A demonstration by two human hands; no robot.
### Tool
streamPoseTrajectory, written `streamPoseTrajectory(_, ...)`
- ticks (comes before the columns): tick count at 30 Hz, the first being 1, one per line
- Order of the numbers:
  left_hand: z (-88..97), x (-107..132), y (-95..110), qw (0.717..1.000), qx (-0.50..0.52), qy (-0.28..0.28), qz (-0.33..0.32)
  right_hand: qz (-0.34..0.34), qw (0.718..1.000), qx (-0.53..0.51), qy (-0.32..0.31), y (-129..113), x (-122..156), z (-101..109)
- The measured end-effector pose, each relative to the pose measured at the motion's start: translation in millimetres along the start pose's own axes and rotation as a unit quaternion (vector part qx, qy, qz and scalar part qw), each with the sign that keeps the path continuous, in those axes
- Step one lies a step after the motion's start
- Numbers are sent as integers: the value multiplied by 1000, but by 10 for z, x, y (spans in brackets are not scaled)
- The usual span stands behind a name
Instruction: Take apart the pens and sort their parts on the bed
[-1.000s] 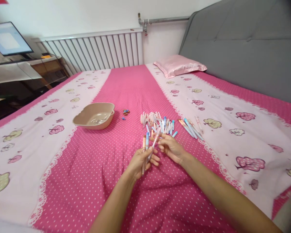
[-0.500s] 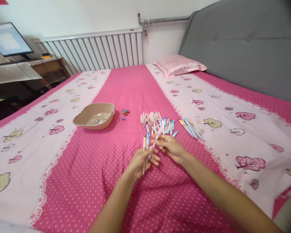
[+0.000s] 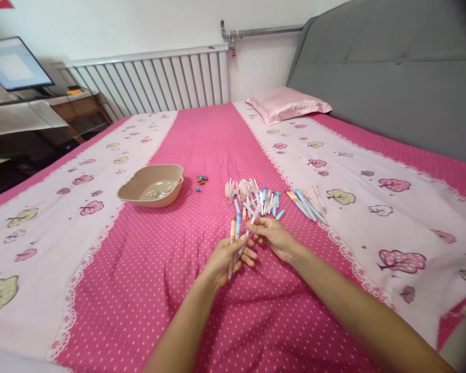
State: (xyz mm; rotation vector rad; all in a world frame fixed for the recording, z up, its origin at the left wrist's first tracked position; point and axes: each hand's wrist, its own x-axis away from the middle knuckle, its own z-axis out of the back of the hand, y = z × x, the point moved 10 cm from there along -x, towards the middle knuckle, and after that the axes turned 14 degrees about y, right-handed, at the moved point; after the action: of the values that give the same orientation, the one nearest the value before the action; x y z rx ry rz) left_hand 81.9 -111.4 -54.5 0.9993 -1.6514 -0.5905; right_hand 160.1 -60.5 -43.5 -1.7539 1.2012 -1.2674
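My left hand is closed around a few pens, among them a brown-topped pen and a blue-topped pen. A pale pink pen slants across from that hand, its upper part pinched by the fingers of my right hand. Just beyond both hands lies a loose pile of pens and pen parts in pink, white and blue. To the right of the pile, several pens rest roughly side by side on the bed. My fingers hide the lower parts of the held pens.
A beige basin with clear plastic-looking pieces inside stands left of the pile. Small blue and brown bits lie beside it on the pink bedspread. A pink pillow, grey headboard, radiator and monitor are farther off.
The pale pink pen and my right hand have shifted very slightly right and down. Both hands keep their hold, and the things on the bed look unmoved.
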Motion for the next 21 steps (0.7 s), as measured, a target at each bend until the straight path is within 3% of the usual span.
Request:
streamPoseTrajectory(4,-12,11,10,1000,0,3,5,-27,999,-22,-15,-30,20,-7)
streamPoseTrajectory(10,-49,82,69,999,21,-20,18,-86,990,-62,-98,-40,103,-146)
streamPoseTrajectory(16,-85,147,79,995,64,-38,60,-53,986,-100,-123,-163,130,-178)
streamPoseTrajectory(21,-51,100,105,999,37,-18,14,-41,989,-74,-122,-129,157,-198)
